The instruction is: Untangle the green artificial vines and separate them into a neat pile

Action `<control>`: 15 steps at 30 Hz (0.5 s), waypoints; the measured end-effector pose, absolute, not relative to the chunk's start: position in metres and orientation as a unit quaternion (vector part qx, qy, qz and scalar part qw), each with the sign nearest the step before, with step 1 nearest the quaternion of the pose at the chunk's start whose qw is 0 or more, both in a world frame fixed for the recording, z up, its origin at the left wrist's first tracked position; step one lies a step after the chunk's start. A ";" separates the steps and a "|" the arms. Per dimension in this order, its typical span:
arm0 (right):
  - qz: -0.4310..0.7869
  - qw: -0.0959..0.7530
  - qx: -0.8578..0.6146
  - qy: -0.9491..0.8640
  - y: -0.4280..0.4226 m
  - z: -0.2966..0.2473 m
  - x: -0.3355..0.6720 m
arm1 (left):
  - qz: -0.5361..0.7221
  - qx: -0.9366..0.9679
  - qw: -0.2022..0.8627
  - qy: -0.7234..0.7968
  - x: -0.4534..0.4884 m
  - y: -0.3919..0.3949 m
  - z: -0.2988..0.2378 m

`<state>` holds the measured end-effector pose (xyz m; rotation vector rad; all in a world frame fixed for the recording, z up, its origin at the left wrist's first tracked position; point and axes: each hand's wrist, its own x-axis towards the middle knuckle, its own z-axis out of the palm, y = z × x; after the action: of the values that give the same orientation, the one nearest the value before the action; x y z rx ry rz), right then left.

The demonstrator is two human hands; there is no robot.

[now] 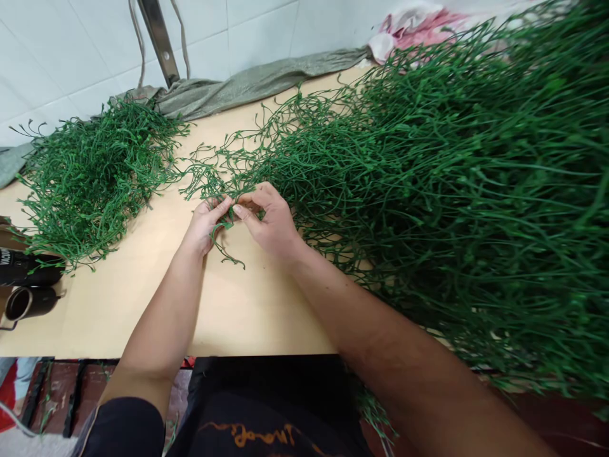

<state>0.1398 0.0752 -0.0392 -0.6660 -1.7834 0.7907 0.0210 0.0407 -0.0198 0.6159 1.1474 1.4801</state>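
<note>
My left hand (203, 227) and my right hand (275, 223) meet above the table, thumbs and fingertips pinched close together. Between them they hold a few thin green stems (227, 219), one of which curls down below my fingers. Whether these are real or plastic I cannot tell. Just beyond my fingers lie loose stem tips (209, 178) with small knobbed ends. To the right spreads a large heap of long green stems (428, 171), its edge close to my right hand. A smaller pile of green stems (99, 178) lies on the left.
The pale wooden table (257, 311) ends just in front of my body. At its left edge are a dark mug (33, 302) and a black cylinder (28, 268). Along the tiled wall lie a grey-green cloth (257, 79) and a pink-and-white cloth (419, 28). A metal post (159, 41) stands behind.
</note>
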 end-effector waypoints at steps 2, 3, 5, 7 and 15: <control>0.339 0.525 -0.264 -0.735 0.073 -0.037 0.140 | 0.626 0.263 0.550 0.486 0.021 0.041 -0.019; 0.339 0.527 -0.259 -0.735 0.071 -0.036 0.140 | 0.627 0.262 0.548 0.487 0.021 0.041 -0.018; 0.335 0.523 -0.258 -0.740 0.069 -0.035 0.140 | 0.630 0.256 0.544 0.492 0.021 0.041 -0.018; 0.339 0.511 -0.268 -0.743 0.068 -0.036 0.139 | 0.631 0.248 0.538 0.500 0.021 0.042 -0.018; 0.369 0.459 -0.324 -0.740 0.071 -0.044 0.135 | 0.640 0.246 0.519 0.511 0.021 0.044 -0.025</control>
<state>0.1354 0.0709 -0.0442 -0.7990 -1.8220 0.9084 0.0210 0.0444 -0.0250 0.5897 1.2263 1.5344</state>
